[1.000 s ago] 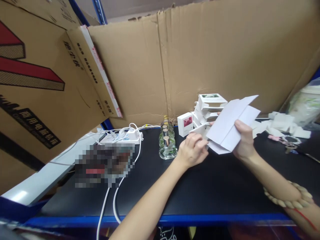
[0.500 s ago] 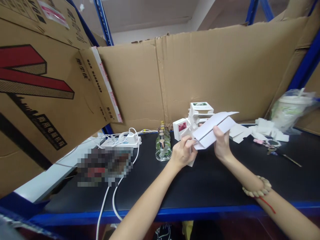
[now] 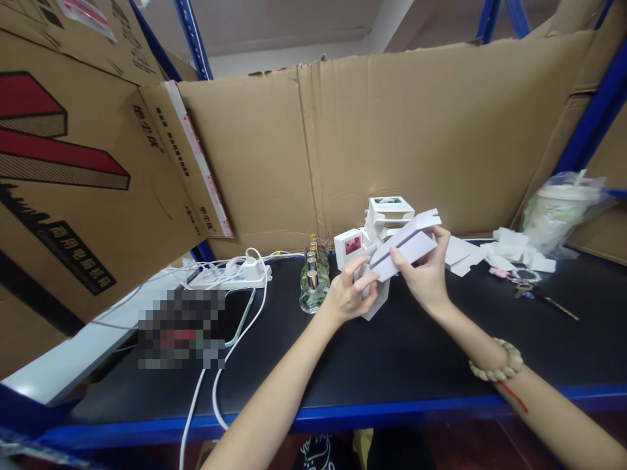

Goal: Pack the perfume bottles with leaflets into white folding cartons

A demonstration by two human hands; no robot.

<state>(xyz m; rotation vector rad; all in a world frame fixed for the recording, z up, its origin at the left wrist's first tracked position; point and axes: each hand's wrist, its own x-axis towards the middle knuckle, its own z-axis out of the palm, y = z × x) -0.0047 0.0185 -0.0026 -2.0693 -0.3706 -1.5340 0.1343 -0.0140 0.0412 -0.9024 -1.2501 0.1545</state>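
Note:
A white folding carton point(image 3: 405, 256) is held tilted above the black work surface, with a dark gap between its panels. My left hand point(image 3: 349, 294) grips its lower left end, fingers curled. My right hand point(image 3: 425, 274) holds the other end, thumb on the near panel and fingers round the far side. Just behind stand a small white box with a pink picture point(image 3: 351, 244) and a white box with a green picture point(image 3: 390, 206), its flaps partly open. Left of my left hand, several glass bottles point(image 3: 313, 290) with metallic caps stand in a row.
A power strip point(image 3: 230, 274) with white cables lies at the left, beside a phone-like object point(image 3: 240, 313) and a blurred patch. White paper pieces point(image 3: 522, 251), a keyring point(image 3: 526, 277) and a bagged cup point(image 3: 563, 209) are at the right. Cardboard point(image 3: 416, 130) walls the back.
My right hand has wrapped further round the carton's far side, and its panels are folded closer together. The whole view has shifted slightly.

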